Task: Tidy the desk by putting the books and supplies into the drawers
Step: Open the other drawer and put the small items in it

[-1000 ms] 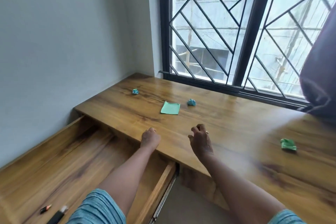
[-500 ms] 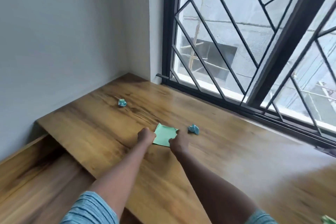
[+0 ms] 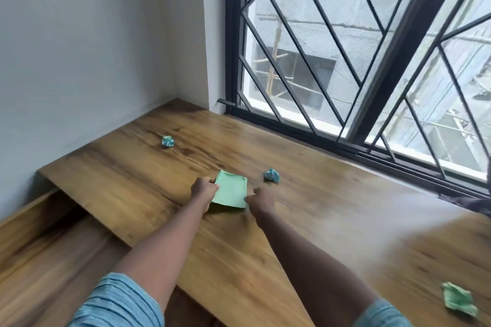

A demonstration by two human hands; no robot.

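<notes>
Left hand (image 3: 203,190), right hand (image 3: 261,202), both tight on one green sheet (image 3: 229,191); three crumpled wads (image 3: 168,141) (image 3: 272,175) (image 3: 458,301)

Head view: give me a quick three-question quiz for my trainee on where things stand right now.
1. Fill in: the left hand grips the green sheet by its ___ edge.
2. True or false: the right hand is at the sheet's near right corner.
3. How many crumpled paper balls lie on the desk? A one, B three, C five.
Key: 1 left; 2 true; 3 B.
</notes>
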